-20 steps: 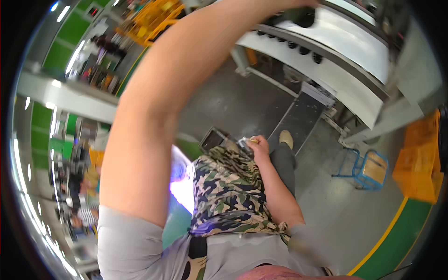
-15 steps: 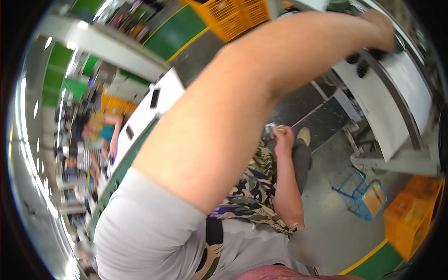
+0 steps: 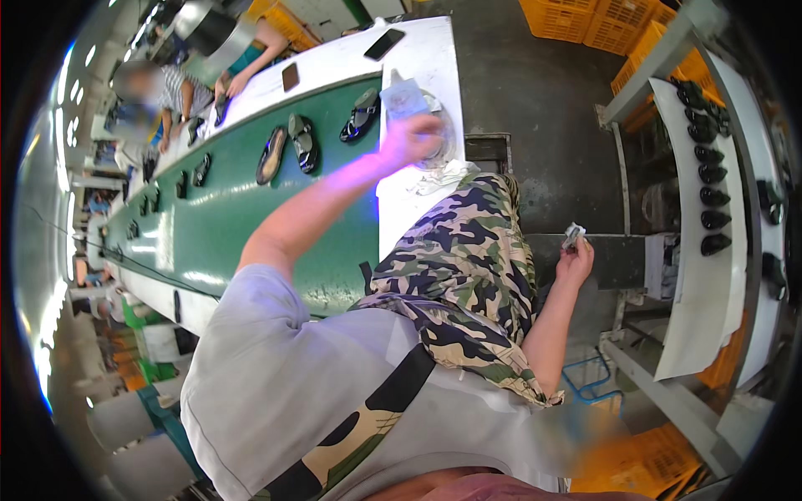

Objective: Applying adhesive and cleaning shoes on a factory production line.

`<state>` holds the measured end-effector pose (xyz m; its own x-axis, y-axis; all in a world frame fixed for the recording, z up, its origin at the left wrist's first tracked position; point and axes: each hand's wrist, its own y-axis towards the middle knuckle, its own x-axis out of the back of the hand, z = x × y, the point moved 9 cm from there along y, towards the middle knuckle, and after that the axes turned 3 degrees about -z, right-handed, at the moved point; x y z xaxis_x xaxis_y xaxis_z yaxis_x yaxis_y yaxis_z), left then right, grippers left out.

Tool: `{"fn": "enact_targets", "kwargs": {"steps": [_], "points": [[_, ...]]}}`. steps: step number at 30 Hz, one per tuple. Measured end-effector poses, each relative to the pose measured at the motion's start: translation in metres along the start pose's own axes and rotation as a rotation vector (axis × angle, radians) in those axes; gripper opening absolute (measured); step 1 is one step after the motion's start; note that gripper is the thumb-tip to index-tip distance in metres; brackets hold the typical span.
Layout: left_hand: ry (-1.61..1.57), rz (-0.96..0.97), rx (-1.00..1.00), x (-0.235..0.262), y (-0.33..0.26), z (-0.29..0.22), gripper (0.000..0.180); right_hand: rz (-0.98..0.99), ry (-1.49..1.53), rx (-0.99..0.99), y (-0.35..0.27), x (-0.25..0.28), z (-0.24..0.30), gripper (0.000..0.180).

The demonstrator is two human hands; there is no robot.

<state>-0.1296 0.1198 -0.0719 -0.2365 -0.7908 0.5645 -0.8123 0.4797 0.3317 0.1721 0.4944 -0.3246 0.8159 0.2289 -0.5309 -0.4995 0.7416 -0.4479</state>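
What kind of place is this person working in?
Most likely a footwear factory line. A long green conveyor belt carries sandals past another seated worker, dark shoe forms stand in a row on a white rack at the right, and yellow crates are stacked on the concrete floor.

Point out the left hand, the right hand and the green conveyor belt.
left hand [image 3: 411, 138], head view, back of the hand
right hand [image 3: 573, 263], head view, palm
green conveyor belt [image 3: 217, 225], head view, bare stretch of belt

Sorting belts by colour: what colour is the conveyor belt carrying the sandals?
Green, with white side rails: the conveyor belt shows in the head view.
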Motion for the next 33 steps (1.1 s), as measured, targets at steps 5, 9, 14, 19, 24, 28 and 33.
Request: {"fn": "enact_targets", "kwargs": {"steps": [5,9,14,19,24,28,33], "points": [[0.465,-0.079,0.509,0.122,-0.041,0.213,0.056,0.002,-0.038,0.003,-0.013,-0.009,0.004,0.014],[0.622,-0.019,0.619,0.121,-0.009,0.279,0.079,0.003,-0.086,0.059,-0.03,-0.015,0.028,0.014],[0.624,0.026,0.634,0.095,0.038,0.33,0.096,0.017,-0.088,0.143,-0.054,-0.022,0.066,0.014],[0.722,0.18,0.848,0.084,0.042,0.368,0.08,-0.039,-0.102,0.154,-0.075,-0.016,0.089,0.015],[0.695,0.363,0.692,0.083,0.003,0.333,0.062,0.008,-0.072,0.179,-0.065,-0.033,0.091,0.009],[0.522,0.562,0.256,0.069,-0.09,0.271,0.049,0.093,-0.06,0.094,-0.052,-0.086,0.06,0.014],[0.742,1.067,-0.294,0.06,-0.215,0.187,0.06,0.232,-0.059,-0.034,-0.042,-0.147,0.013,0.014]]}}
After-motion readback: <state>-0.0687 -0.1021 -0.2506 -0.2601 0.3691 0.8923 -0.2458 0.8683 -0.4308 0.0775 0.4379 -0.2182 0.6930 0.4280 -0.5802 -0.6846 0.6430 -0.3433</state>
